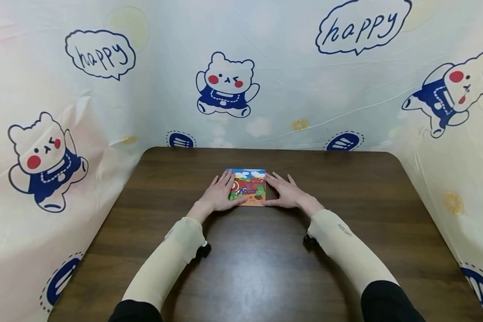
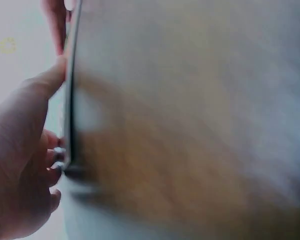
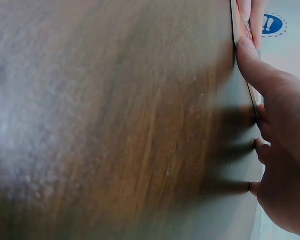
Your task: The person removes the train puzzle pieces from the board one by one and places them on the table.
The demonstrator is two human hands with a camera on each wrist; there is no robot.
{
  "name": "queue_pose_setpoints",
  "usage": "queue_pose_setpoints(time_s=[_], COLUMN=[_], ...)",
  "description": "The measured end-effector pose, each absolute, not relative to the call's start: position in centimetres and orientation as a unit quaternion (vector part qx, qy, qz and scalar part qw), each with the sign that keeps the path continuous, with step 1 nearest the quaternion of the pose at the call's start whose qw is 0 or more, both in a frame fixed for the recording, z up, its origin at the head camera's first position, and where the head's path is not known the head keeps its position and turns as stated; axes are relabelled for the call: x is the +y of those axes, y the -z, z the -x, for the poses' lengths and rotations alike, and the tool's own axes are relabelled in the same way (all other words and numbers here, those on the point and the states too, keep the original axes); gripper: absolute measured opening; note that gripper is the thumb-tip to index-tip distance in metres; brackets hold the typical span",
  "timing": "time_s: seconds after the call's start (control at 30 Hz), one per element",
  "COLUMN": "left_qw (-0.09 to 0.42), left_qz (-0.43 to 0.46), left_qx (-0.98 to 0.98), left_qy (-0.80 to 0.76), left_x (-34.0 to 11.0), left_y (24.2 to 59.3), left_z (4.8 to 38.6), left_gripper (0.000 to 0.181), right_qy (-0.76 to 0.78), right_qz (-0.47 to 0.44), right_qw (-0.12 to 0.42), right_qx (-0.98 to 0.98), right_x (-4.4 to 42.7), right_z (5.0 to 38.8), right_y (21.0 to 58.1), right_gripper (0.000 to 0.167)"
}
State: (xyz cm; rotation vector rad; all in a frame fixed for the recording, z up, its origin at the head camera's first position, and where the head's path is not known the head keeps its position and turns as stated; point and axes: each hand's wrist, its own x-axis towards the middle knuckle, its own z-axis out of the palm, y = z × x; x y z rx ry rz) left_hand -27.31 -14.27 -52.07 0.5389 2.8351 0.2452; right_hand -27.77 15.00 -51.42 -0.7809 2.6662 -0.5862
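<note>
A small square board with a colourful picture [image 1: 248, 188] lies flat on the table toward its back edge, blue and white at the top and orange at the bottom. My left hand [image 1: 219, 195] rests along its left side, fingers spread and thumb at the lower edge. On the right side, my right hand [image 1: 285, 192] touches the board with its fingers extended and thumb near the lower right corner. The left wrist view shows the left hand [image 2: 22, 150] at a thin dark edge. In the right wrist view, the right hand [image 3: 285, 135] has its thumb against the board's edge.
The brown wooden table [image 1: 249, 255] has rounded back corners. Behind it and at both sides hangs a pale curtain [image 1: 281, 89] printed with bears and the word "happy". Each forearm wears a cream sleeve, with a small black device under each wrist.
</note>
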Motion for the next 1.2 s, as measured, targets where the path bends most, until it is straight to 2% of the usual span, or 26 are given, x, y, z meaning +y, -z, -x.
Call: queue_pose_setpoints(time_s=[0.23,0.5,0.6,0.7,0.83,0.93,1.2], left_qw=[0.134,0.129,0.128,0.130,0.129,0.128,0.128], left_qz=[-0.188,-0.195,-0.196,-0.197,-0.197,-0.198,-0.200], left_qx=[0.971,0.970,0.970,0.970,0.970,0.970,0.969], left_qy=[-0.056,-0.066,-0.069,-0.065,-0.061,-0.063,-0.071], left_x=[-14.1,-14.4,-14.4,-14.3,-14.3,-14.2,-13.8], left_y=[50.8,51.0,51.0,50.9,51.0,51.1,51.4], left_z=[27.5,27.7,27.7,27.7,27.7,27.8,27.8], left_gripper=[0.107,0.097,0.096,0.097,0.097,0.097,0.097], right_qy=[0.223,0.219,0.247,0.271,0.293,0.298,0.272], right_qz=[0.272,0.269,0.269,0.273,0.266,0.249,0.198], right_qw=[0.157,0.160,0.167,0.161,0.147,0.135,0.079], right_qx=[0.923,0.924,0.916,0.909,0.907,0.912,0.938], right_x=[14.9,14.8,14.9,15.3,15.0,14.3,13.0], right_z=[27.7,28.0,28.6,30.0,30.7,30.0,30.3], right_y=[51.7,51.4,51.7,53.5,53.3,51.2,51.4], right_gripper=[0.104,0.106,0.109,0.110,0.104,0.096,0.079])
